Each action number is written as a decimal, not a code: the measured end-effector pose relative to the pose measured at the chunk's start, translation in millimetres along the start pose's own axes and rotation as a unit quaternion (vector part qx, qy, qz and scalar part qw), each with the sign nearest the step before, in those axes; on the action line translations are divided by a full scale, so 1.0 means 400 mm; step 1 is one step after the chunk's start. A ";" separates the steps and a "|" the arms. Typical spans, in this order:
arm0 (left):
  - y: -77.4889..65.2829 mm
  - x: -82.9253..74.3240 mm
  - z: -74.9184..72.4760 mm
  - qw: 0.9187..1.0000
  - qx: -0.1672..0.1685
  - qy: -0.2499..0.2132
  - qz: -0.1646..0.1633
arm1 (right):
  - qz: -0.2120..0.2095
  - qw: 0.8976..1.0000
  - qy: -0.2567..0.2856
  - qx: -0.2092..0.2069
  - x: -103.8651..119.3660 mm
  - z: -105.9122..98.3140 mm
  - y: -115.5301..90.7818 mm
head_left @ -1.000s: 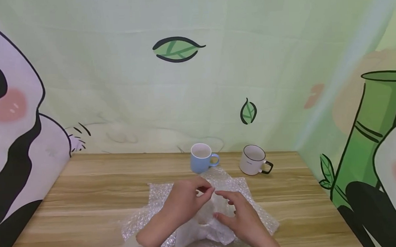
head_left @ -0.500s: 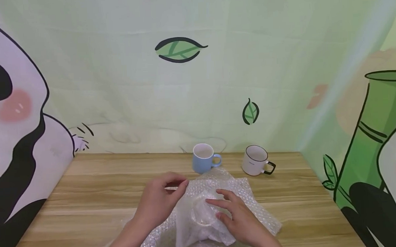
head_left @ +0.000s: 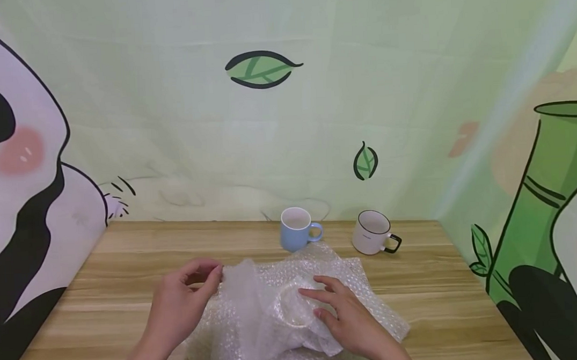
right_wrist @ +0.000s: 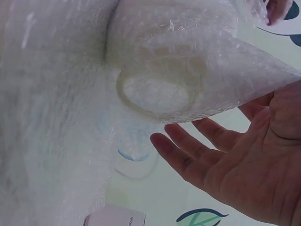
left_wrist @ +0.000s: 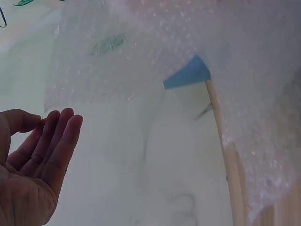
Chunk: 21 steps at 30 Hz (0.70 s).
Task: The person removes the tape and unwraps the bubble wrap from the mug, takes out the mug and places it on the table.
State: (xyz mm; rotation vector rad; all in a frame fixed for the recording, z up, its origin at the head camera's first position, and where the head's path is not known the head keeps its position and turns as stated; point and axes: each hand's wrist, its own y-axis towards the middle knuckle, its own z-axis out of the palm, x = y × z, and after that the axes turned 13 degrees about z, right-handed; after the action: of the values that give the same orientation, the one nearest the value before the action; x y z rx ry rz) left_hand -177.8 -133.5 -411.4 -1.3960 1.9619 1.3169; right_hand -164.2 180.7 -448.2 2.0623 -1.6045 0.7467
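Note:
My left hand pinches a lifted edge of clear bubble wrap between thumb and fingertips, left of the bundle. In the left wrist view, the same wrap stretches out from the pinch as a see-through sheet. A round-rimmed object, whose kind I cannot tell, lies inside the wrap at the front middle of the table. The right wrist view shows its pale ring-shaped part through the plastic. My right hand keeps its fingers spread and touches the bundle's right side.
Behind the wrap stands a blue mug with its handle to the right. A white mug with a dark rim and black handle stands farther right. The wooden table ends at a printed panda-and-bamboo backdrop.
My left hand has moved left and down from above the bundle, pulling a flap of bubble wrap out to the left. My right hand settled lower on the bundle earlier and then stays there.

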 end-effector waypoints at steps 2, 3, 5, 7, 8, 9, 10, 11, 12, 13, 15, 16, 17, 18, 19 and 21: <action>-0.004 0.011 -0.011 1.000 -0.005 0.004 0.004 | -0.001 1.000 0.000 -0.002 0.001 0.000 -0.001; -0.006 0.016 -0.016 1.000 -0.007 0.008 0.007 | -0.002 1.000 0.000 -0.004 0.001 0.000 -0.001; -0.009 0.023 -0.026 1.000 -0.009 0.016 0.013 | -0.002 1.000 0.000 -0.005 0.002 0.000 -0.002; -0.011 0.026 -0.034 0.999 -0.015 0.031 0.020 | -0.003 1.000 0.001 -0.006 0.003 0.001 -0.002; -0.011 0.026 -0.038 0.999 -0.019 0.038 0.021 | -0.003 1.000 0.001 -0.007 0.003 0.001 -0.001; -0.011 0.025 -0.042 0.999 -0.025 0.041 0.024 | -0.003 1.000 0.001 -0.007 0.003 0.002 -0.001; -0.011 0.024 -0.044 0.998 -0.032 0.042 0.029 | -0.003 1.000 0.002 -0.006 0.003 0.002 -0.001; -0.010 0.022 -0.046 0.997 -0.040 0.046 0.038 | -0.002 1.000 0.003 -0.005 0.003 0.002 -0.001; -0.009 0.018 -0.046 0.996 -0.048 0.053 0.050 | 0.001 1.000 0.004 -0.002 0.004 0.002 -0.001; -0.008 0.014 -0.047 0.994 -0.057 0.057 0.069 | 0.002 1.000 0.005 0.000 0.004 0.001 -0.001; -0.009 -0.001 -0.044 0.987 -0.077 0.071 0.123 | 0.007 1.000 0.007 0.005 0.006 0.000 -0.001; -0.010 -0.012 -0.040 0.981 -0.084 0.082 0.153 | 0.008 1.000 0.008 0.007 0.006 -0.001 -0.001; -0.011 -0.026 -0.034 0.974 -0.087 0.092 0.185 | 0.009 1.000 0.008 0.007 0.007 -0.002 -0.002; -0.013 -0.041 -0.027 0.967 -0.089 0.097 0.219 | 0.007 1.000 0.007 0.006 0.007 -0.002 -0.002; -0.016 -0.057 -0.016 0.958 -0.086 0.098 0.255 | 0.005 1.000 0.007 0.004 0.006 -0.002 -0.002; -0.025 -0.089 0.010 0.944 -0.059 0.099 0.310 | 0.001 1.000 0.004 -0.001 0.005 -0.003 -0.002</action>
State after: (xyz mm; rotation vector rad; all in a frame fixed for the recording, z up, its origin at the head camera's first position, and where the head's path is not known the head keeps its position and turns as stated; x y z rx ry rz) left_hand -154.5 -112.4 -391.3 -1.0181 2.6369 1.6222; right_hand -163.1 180.0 -446.0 2.0542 -1.6022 0.7516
